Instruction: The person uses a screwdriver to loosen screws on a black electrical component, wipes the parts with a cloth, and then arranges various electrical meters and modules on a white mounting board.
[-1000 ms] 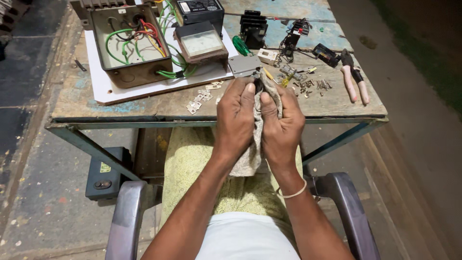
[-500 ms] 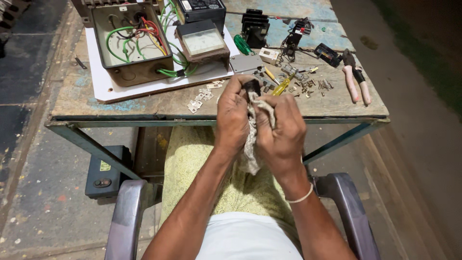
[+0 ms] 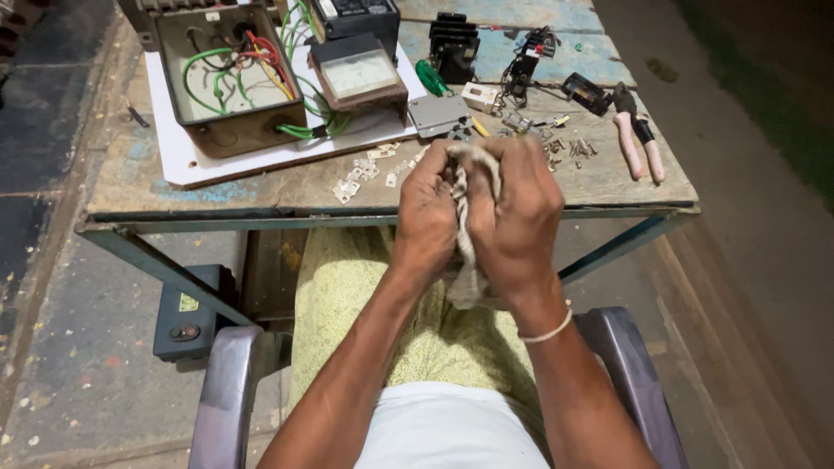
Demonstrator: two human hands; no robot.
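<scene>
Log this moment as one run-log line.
left hand: grips cloth | right hand: grips cloth | table: pliers, open wired box

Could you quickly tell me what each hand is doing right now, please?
Left hand: closed around the pale cloth.
Right hand: closed on the same cloth, bunching it; anything wrapped inside cannot be told.

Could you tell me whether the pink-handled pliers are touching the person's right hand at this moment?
Apart: the head view shows the pliers lying on bare table right of the right hand.
</scene>
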